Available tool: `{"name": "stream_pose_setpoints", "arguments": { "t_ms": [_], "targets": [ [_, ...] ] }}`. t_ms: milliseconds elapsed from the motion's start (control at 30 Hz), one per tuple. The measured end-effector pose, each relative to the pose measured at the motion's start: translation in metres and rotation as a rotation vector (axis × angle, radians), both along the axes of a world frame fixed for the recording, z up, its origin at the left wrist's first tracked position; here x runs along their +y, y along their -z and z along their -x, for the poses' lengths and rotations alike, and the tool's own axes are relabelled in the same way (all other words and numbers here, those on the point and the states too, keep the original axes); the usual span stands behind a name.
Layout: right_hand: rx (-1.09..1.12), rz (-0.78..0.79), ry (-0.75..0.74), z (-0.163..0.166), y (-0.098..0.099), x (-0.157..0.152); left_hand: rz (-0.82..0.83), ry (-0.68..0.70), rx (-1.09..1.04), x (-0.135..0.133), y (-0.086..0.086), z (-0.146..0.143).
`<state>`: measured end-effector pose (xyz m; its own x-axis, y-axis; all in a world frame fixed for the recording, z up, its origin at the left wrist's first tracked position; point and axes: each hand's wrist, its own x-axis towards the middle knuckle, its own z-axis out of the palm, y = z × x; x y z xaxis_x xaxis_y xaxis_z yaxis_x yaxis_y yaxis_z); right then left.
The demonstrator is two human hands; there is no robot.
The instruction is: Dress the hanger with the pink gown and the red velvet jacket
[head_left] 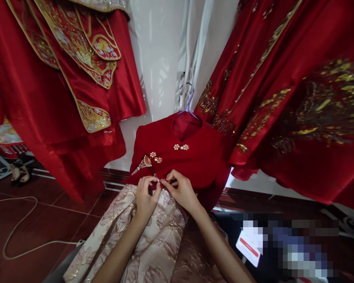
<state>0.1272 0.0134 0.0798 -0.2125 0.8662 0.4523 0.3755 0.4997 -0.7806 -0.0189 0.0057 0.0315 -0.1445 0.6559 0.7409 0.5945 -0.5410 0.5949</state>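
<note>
Centrally, hung on a purple hanger [189,103] before a white wall [157,59]: red jacket [191,157]. Both grips, left hand [146,196] and right hand [181,190], pinched together on a pearl button [161,181] at its lower front. Below, pale brocade skirt [153,236]; around, embroidered red gowns [283,98], dark red tiled floor [32,220], loose white cable [17,228].

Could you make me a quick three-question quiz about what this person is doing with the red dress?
1. True or false: both hands meet at a pearl fastening on the red dress.
2. What does the dress hang from? A) a purple hanger B) a wooden peg C) a rope
3. Fill in: the tassel ornament sits to the ____ of the collar in the picture.

Key
1. True: left hand and right hand pinch the fastening.
2. A, the purple hanger.
3. Left: the tassel ornament lies left of the collar.
</note>
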Motion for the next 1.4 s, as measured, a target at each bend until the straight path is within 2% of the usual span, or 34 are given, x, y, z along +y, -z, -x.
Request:
{"name": "stream_pose_setpoints", "arguments": {
  "t_ms": [167, 500, 767, 1233, 1400],
  "targets": [
    [0.0, -0.041, 0.028, 0.004, 0.007, 0.004, 0.012, 0.012, -0.006, 0.0, 0.002, 0.0],
    [-0.016, -0.017, -0.006, -0.001, 0.007, 0.005, 0.014, -0.004, 0.007, -0.001, 0.001, -0.001],
    [0.002, -0.063, 0.02, 0.004, 0.018, 0.01, 0.033, -0.012, 0.012, 0.003, 0.004, 0.002],
    [-0.029, -0.044, 0.026, 0.002, 0.03, 0.018, 0.077, -0.002, 0.03, 0.003, 0.003, 0.001],
    [-0.143, 0.021, -0.007, -0.005, 0.023, 0.015, 0.068, 0.018, 0.015, 0.005, 0.005, -0.001]
  ]
}}
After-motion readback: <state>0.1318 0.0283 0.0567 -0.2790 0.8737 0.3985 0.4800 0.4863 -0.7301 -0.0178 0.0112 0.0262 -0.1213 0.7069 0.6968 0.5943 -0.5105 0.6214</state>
